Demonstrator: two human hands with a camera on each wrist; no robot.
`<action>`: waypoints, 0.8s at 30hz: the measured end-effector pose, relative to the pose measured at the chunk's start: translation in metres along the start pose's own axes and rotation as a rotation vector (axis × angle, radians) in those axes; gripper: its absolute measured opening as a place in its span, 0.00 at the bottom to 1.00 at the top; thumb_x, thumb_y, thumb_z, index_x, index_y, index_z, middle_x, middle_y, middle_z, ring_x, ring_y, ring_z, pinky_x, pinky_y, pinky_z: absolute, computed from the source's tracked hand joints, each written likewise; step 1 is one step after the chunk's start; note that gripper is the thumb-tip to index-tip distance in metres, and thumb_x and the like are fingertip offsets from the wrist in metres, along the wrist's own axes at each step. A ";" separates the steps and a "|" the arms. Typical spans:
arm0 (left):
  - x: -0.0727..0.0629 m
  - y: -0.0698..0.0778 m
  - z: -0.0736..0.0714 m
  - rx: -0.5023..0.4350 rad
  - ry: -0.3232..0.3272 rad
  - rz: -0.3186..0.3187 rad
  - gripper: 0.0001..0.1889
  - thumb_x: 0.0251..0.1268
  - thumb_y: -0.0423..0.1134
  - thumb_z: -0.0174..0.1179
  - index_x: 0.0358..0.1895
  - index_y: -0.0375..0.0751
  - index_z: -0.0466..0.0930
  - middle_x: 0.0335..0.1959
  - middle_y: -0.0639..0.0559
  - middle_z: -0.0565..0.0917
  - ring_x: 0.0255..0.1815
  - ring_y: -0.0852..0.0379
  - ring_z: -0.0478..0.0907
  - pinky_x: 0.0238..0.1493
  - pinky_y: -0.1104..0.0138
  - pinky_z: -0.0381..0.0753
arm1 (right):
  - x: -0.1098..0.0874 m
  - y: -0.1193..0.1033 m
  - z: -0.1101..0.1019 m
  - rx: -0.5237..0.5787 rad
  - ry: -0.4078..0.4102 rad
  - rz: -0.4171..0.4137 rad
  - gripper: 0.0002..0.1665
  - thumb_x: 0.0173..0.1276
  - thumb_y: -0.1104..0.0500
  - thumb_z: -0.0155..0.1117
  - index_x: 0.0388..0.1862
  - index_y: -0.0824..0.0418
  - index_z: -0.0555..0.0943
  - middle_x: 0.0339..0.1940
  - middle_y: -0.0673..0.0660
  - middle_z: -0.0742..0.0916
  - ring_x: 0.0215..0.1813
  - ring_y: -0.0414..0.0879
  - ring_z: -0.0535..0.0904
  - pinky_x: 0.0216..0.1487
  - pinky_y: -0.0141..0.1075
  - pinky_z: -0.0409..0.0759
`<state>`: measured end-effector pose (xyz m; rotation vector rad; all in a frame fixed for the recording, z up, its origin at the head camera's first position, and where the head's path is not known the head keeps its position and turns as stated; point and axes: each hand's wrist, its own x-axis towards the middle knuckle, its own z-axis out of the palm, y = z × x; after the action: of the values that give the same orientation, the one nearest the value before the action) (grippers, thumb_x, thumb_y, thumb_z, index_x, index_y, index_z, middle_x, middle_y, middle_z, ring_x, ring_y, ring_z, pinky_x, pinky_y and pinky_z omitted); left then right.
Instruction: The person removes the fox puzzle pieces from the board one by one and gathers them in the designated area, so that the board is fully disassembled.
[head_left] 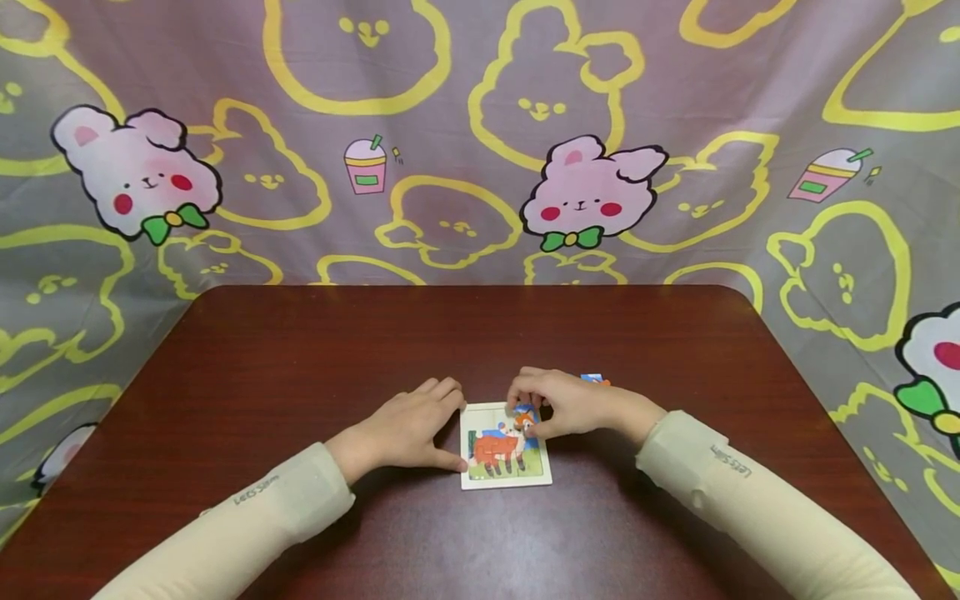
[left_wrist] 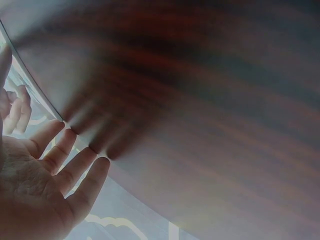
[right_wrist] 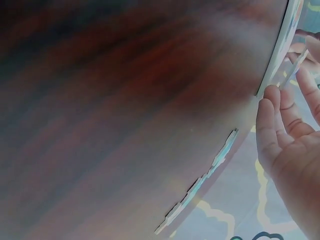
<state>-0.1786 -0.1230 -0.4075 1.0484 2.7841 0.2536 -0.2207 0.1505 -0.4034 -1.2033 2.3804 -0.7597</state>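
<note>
A small square jigsaw puzzle board (head_left: 517, 482) with a pale rim lies on the table, its picture showing an orange fox-like animal on grass. The upper left part of its picture area is bare. My left hand (head_left: 416, 425) rests at the board's left side, fingers spread and fairly straight, thumb by the lower left edge. Over the board's upper right corner, my right hand (head_left: 573, 406) pinches a thin puzzle piece (right_wrist: 295, 69) between thumb and index finger, as the right wrist view shows. That hand partly hides the piece and the corner in the head view.
More puzzle pieces (right_wrist: 197, 185) lie on the table beyond my right wrist; in the head view only a blue and orange bit (head_left: 592, 378) shows. The dark red wooden table (head_left: 337, 350) ends at a patterned cloth backdrop (head_left: 450, 150).
</note>
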 end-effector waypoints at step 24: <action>-0.001 -0.001 0.001 0.009 0.011 -0.001 0.40 0.48 0.70 0.69 0.57 0.45 0.74 0.58 0.53 0.73 0.55 0.55 0.71 0.43 0.60 0.79 | -0.024 0.007 -0.009 0.033 0.081 0.018 0.20 0.58 0.61 0.74 0.49 0.55 0.81 0.40 0.51 0.79 0.43 0.44 0.75 0.46 0.37 0.78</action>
<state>-0.1778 -0.1241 -0.4087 1.0511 2.7984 0.2472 -0.2167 0.1764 -0.3986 -1.1564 2.4304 -0.8542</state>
